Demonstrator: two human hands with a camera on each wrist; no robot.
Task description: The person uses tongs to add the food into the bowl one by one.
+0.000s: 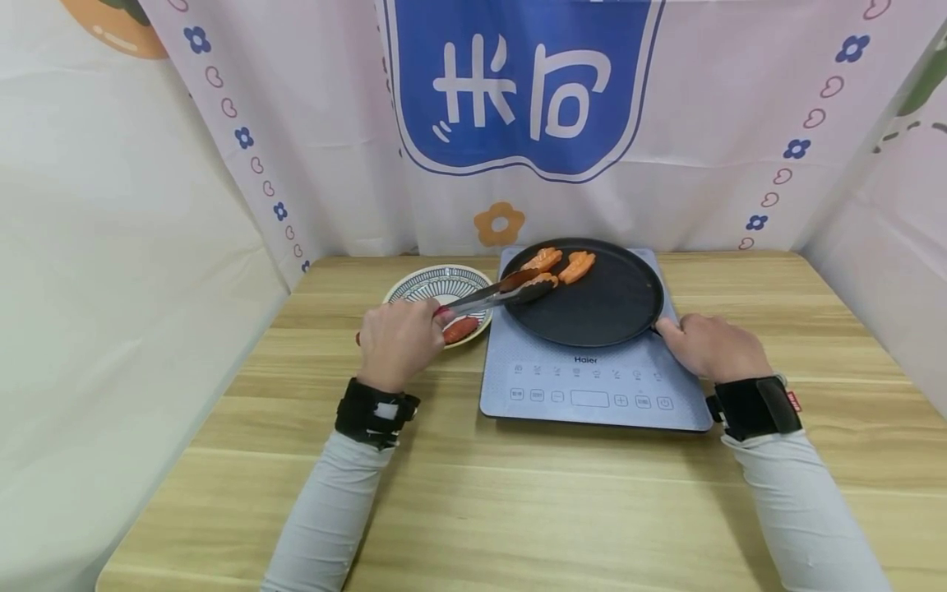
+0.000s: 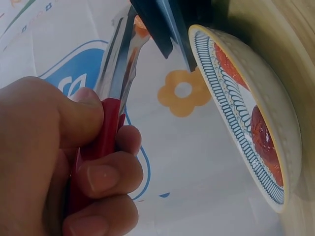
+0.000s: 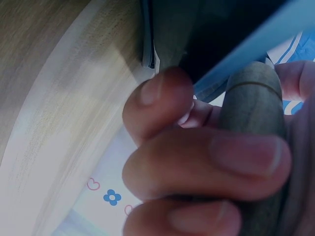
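Observation:
My left hand (image 1: 399,341) grips the red handle (image 2: 101,135) of metal tongs (image 1: 473,304). The tongs' dark tips lie at the left side of a round black frying pan (image 1: 614,300), around or against an orange, ridged piece of food (image 1: 546,280). Two similar pieces (image 1: 577,266) lie by it in the pan. My right hand (image 1: 713,349) holds the pan's handle (image 3: 253,101), its fingers curled round the greyish grip. Under my left hand stands a patterned bowl (image 1: 403,288) with reddish sausage-like pieces (image 1: 460,330); my hand and the tongs cover part of it.
The pan sits on a light-blue Haier induction cooker (image 1: 518,386) with touch controls along its front. Both stand toward the back of a wooden table (image 1: 459,510). A printed white curtain (image 1: 333,148) hangs close behind, and pale cloth lines both sides.

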